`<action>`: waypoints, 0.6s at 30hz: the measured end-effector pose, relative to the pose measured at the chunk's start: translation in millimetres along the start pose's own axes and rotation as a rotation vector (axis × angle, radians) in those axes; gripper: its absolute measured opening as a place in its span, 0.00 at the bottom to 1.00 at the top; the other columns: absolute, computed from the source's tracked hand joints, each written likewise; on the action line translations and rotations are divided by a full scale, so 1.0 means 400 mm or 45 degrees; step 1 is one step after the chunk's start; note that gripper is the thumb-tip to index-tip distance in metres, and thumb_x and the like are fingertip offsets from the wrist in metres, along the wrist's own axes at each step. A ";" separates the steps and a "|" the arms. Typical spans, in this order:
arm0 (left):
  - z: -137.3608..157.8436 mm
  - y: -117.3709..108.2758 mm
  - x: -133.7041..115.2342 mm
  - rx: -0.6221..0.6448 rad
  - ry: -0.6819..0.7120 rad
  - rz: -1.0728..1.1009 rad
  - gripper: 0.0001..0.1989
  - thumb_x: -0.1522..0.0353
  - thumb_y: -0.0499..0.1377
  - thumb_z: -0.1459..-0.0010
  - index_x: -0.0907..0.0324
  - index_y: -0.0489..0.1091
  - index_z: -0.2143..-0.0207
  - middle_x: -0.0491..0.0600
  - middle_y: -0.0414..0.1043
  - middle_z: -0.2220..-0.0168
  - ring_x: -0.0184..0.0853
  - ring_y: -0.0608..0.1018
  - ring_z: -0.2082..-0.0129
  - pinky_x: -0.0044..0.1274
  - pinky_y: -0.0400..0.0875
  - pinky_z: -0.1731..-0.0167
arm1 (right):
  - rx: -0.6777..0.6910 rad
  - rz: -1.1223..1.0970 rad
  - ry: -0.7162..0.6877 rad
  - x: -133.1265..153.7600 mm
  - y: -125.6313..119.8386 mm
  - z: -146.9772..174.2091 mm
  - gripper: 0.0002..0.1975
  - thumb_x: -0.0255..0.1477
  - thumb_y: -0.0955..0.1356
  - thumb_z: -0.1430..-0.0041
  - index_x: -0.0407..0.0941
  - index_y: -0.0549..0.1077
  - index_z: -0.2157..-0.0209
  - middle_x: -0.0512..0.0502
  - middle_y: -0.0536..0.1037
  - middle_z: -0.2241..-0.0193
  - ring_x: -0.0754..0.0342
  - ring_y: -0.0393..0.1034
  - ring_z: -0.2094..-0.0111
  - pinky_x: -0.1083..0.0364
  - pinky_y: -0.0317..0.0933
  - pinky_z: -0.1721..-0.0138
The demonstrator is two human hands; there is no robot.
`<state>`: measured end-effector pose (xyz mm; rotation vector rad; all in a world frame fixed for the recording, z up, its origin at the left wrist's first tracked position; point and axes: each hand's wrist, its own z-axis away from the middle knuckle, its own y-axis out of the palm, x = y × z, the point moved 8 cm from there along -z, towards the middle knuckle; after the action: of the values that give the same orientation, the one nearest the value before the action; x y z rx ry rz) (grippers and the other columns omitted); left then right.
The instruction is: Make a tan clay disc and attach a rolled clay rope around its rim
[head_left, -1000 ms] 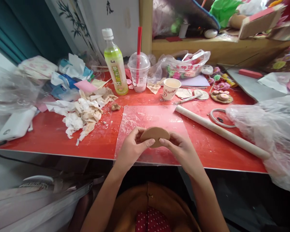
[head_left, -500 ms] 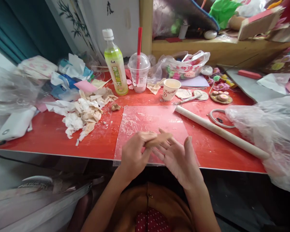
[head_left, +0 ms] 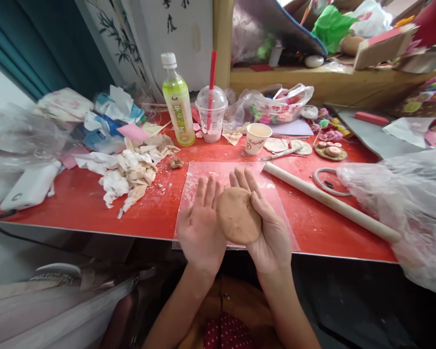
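A flat, round disc of tan clay (head_left: 239, 216) shows its face to me, with fine cracks and marks across it. My right hand (head_left: 274, 232) holds it from beneath, the thumb pressed over its right edge. Palm up beside it, my left hand (head_left: 202, 232) is open, its fingers stretched out and its inner side close against the disc's left edge. Both hands are above a clear plastic sheet (head_left: 194, 186) smeared with pale residue, at the front edge of the red table (head_left: 148, 220).
A long pale roller (head_left: 330, 201) lies to the right, near a plastic bag (head_left: 417, 208). Behind stand a paper cup (head_left: 257, 138), a lidded cup with a red straw (head_left: 211, 116) and a green drink bottle (head_left: 179, 104). Crumpled tissues (head_left: 129, 174) lie on the left.
The clay has passed from my left hand's grip into my right hand and turned from edge-on to face-on. My left hand has opened, palm up.
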<state>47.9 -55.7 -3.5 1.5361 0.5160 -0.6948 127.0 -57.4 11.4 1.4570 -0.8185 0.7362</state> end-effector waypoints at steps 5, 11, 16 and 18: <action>-0.031 0.013 0.056 -0.006 -0.311 -0.010 0.28 0.53 0.39 0.38 0.52 0.57 0.40 0.43 0.58 0.38 0.41 0.58 0.37 0.32 0.64 0.44 | 0.091 0.757 -0.221 0.050 -0.007 0.001 0.25 0.36 0.64 0.39 0.56 0.59 0.41 0.54 0.59 0.38 0.49 0.51 0.37 0.45 0.47 0.37; -0.044 0.039 0.033 0.067 -0.070 0.201 0.27 0.54 0.36 0.36 0.49 0.55 0.40 0.42 0.53 0.36 0.35 0.57 0.36 0.31 0.60 0.41 | -0.073 1.557 -0.520 0.271 -0.121 -0.142 0.23 0.43 0.57 0.35 0.55 0.59 0.40 0.48 0.73 0.48 0.44 0.60 0.42 0.41 0.50 0.40; -0.055 -0.013 0.058 -0.050 -0.079 0.235 0.25 0.55 0.40 0.37 0.48 0.55 0.40 0.42 0.53 0.36 0.36 0.57 0.36 0.33 0.59 0.40 | 0.197 1.677 -0.493 0.291 -0.181 -0.394 0.32 0.48 0.48 0.35 0.45 0.61 0.41 0.44 0.70 0.45 0.46 0.52 0.38 0.41 0.43 0.38; -0.056 -0.037 0.066 -0.135 -0.091 0.222 0.25 0.56 0.43 0.38 0.47 0.56 0.40 0.42 0.54 0.36 0.36 0.57 0.36 0.33 0.59 0.41 | 0.193 1.720 -0.478 0.268 -0.208 -0.456 0.33 0.50 0.49 0.36 0.46 0.69 0.47 0.43 0.67 0.43 0.44 0.53 0.38 0.39 0.43 0.38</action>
<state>59.3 -34.2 -32.5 1.4320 0.3547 -0.5765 260.8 118.7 64.8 1.0223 -2.1267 1.5360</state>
